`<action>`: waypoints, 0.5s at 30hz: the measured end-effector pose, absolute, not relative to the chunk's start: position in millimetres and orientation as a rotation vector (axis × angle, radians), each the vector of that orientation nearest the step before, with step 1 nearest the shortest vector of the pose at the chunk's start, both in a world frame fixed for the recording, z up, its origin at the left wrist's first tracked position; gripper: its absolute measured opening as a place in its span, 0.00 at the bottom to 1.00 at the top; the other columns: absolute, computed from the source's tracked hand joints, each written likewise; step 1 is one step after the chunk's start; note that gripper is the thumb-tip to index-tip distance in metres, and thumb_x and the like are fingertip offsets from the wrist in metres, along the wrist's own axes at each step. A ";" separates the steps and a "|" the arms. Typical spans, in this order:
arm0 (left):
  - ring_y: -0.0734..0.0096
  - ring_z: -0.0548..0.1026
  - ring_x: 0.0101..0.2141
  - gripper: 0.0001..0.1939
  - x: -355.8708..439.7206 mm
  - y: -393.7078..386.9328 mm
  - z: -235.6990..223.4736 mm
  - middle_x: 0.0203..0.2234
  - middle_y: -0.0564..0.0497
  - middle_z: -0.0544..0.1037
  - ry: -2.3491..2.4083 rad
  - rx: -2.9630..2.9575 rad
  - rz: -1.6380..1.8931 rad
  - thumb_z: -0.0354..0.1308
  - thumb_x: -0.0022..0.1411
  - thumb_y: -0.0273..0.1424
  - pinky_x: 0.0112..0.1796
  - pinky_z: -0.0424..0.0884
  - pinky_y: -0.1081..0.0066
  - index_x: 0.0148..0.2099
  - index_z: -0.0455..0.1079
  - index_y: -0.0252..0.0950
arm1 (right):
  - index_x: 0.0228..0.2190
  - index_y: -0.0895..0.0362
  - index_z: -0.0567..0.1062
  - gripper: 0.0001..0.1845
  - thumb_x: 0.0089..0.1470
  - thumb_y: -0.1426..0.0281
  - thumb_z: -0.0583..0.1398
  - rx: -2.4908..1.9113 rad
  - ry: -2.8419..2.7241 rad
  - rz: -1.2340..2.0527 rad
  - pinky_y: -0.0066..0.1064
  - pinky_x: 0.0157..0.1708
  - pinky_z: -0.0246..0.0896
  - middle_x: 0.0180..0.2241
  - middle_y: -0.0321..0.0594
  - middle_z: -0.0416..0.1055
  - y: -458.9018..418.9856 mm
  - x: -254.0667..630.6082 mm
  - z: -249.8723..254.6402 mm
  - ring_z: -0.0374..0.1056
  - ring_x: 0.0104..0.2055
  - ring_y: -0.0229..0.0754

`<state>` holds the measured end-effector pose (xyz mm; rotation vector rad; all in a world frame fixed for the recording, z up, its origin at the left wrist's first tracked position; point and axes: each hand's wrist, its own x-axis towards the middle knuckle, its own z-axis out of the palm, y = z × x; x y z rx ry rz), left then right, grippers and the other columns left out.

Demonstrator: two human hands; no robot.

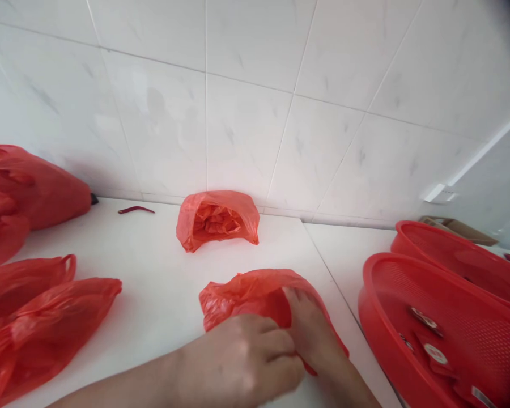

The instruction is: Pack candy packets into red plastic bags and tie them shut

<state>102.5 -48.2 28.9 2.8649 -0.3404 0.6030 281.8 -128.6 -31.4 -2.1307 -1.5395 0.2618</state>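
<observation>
A thin red plastic bag (238,289) lies on the white table in front of me, its mouth facing me. My left hand (255,360) is closed, fingers curled at the near edge of the bag's mouth, pinching the plastic there. Inside the mouth is my right hand (308,323), back side up against the bag's right part. Its fingertips are hidden by the plastic and by my left hand, so what they hold, if anything, does not show. Beyond them, another red plastic bag (187,218) stands with its mouth open and crumpled red plastic inside.
Full-looking red bags (59,198) and slack red bags (68,317) lie at left. A small dark red curved piece (136,209) rests near the tiled wall (246,124). At right are red baskets (368,294) with small red packets (436,354), and a cardboard box (463,229) behind.
</observation>
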 end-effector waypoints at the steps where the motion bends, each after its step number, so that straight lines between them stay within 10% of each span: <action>1: 0.66 0.73 0.30 0.11 107.5 -46.5 24.9 0.29 0.49 0.77 -0.248 2.901 0.504 0.47 0.63 0.22 0.31 0.68 0.67 0.38 0.69 0.38 | 0.51 0.53 0.68 0.31 0.41 0.71 0.60 -2.111 -1.608 0.323 0.43 0.48 0.61 0.48 0.46 0.70 -129.7 279.3 -30.4 0.65 0.50 0.51; 8: 0.34 0.55 0.59 0.22 106.6 11.7 -3.8 0.60 0.35 0.61 0.709 3.173 0.412 0.56 0.44 0.14 0.52 0.52 0.35 0.44 0.70 0.34 | 0.60 0.47 0.57 0.53 0.30 0.75 0.63 -2.047 -1.797 0.623 0.45 0.58 0.51 0.63 0.42 0.51 -145.1 287.0 -30.0 0.47 0.64 0.54; 15: 0.40 0.54 0.60 0.19 99.2 7.2 8.8 0.59 0.37 0.62 0.563 3.148 0.671 0.54 0.54 0.18 0.54 0.51 0.38 0.48 0.68 0.37 | 0.49 0.51 0.71 0.19 0.56 0.68 0.52 -1.900 -1.539 0.302 0.42 0.53 0.60 0.52 0.40 0.69 -143.0 303.1 -25.1 0.64 0.54 0.44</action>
